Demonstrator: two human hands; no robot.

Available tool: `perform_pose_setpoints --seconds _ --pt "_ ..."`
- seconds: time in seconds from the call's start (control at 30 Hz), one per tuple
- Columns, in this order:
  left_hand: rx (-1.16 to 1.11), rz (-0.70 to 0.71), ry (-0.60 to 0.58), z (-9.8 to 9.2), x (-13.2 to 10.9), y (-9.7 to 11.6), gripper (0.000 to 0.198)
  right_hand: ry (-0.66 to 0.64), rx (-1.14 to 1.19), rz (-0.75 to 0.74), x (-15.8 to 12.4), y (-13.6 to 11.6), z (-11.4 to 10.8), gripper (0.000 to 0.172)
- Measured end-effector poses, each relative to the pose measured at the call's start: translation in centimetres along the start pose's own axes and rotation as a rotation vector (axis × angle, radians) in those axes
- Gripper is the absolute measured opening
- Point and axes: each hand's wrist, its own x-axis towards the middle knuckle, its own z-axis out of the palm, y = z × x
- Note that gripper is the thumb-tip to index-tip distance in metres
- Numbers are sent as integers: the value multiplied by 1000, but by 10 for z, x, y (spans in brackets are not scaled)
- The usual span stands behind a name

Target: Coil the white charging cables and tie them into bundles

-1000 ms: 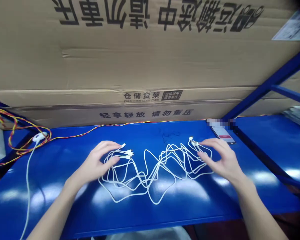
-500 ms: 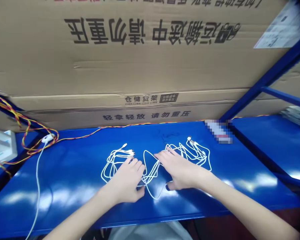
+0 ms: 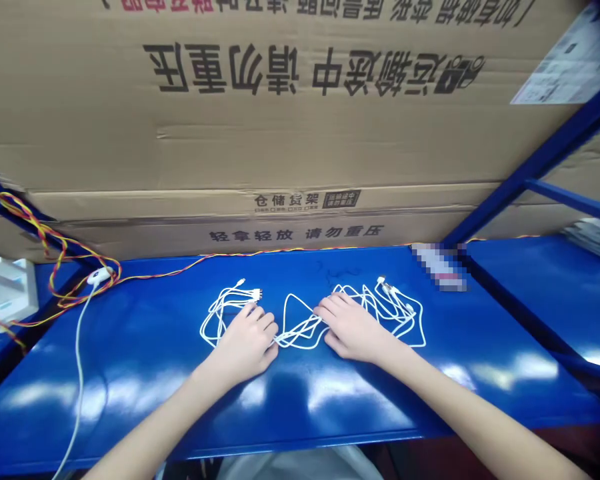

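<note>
Several white cables (image 3: pixel 300 331) lie in a loose bunch across the blue shelf (image 3: pixel 260 427). My left hand (image 3: pixel 247 341) is closed around the left part of the bunch, with looped cable and a cluster of plugs (image 3: pixel 254 295) beyond its fingers. Farther right, my right hand (image 3: pixel 347 327) is closed over the same bunch, thumb tucked in against the strands. Between the hands the strands cross and one loop rises toward the back. To the right of my right hand, more zigzag cable ends in connectors (image 3: pixel 386 287).
A large cardboard box (image 3: pixel 300 153) stands behind the shelf. Twisted red and yellow wires (image 3: pixel 55 267) and a white power strip (image 3: pixel 10 293) are at left, near a white cord (image 3: pixel 79 367). A blurred packet (image 3: pixel 439 267) lies at back right beside the blue frame (image 3: pixel 520 180).
Both thumbs have closed in on the cables. The front loop of cable between my hands has been drawn up, and the left hand has shifted slightly left.
</note>
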Motion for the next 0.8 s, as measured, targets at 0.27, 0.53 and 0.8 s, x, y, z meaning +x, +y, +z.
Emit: perform_pose_setpoints --seconds 0.27,0.53,0.8 --pt "-82 3 0 -3 3 -11 11 2 12 59 3 -4 0 37" --pt "-186 61 32 -4 -6 -5 7 1 277 43 -11 0 -49 63" --pt "-222 53 86 2 -10 -4 5 -45 24 462 31 86 -44 63"
